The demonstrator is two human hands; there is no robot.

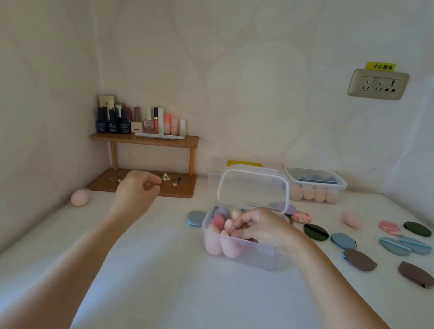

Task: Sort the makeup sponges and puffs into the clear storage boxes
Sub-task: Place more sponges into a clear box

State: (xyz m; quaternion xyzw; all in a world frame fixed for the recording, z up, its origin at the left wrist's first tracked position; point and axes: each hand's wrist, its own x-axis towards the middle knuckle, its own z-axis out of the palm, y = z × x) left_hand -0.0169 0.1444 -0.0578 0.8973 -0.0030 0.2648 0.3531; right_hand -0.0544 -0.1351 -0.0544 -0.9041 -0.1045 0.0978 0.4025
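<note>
A clear storage box with its lid raised stands in the middle of the white table and holds several pink egg-shaped sponges. My right hand reaches into the box, its fingers curled around a pale pink sponge. My left hand hovers to the left above the table, fingers loosely curled, holding nothing. A loose peach sponge lies at the far left near the wall. Another pink sponge lies to the right of the box.
A closed clear box with sponges stands at the back. Flat puffs in blue, green and brown lie scattered on the right. A blue puff lies left of the open box. A wooden shelf with cosmetics fills the back left corner.
</note>
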